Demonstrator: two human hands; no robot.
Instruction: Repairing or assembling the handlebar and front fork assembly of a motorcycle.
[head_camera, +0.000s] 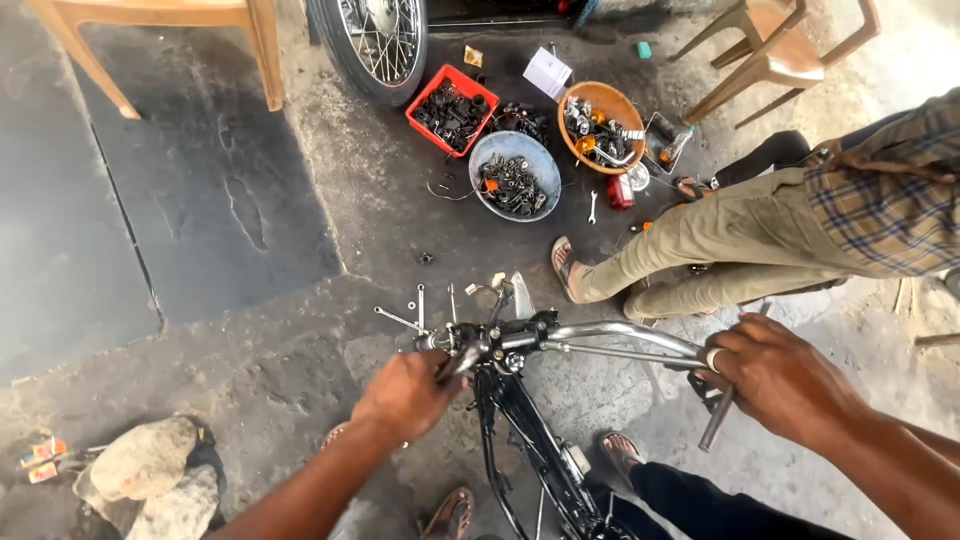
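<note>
A chrome motorcycle handlebar (610, 335) sits across the top of a black bike frame (530, 440) below me. My left hand (405, 393) is closed around the left end of the bar, by the clamp and lever mount (480, 345). My right hand (775, 375) grips the right end of the bar, with a ring on one finger. A dark rod or tool (716, 425) hangs down from under the right hand.
Another person in khaki trousers (720, 245) and a checked shirt squats at the right. A red tray (452, 108), a grey bowl (515, 175) and an orange bowl (600, 125) hold small parts. Wrenches (405, 318) lie on the floor. A wheel (375, 40), chairs and rocks (150, 470) stand around.
</note>
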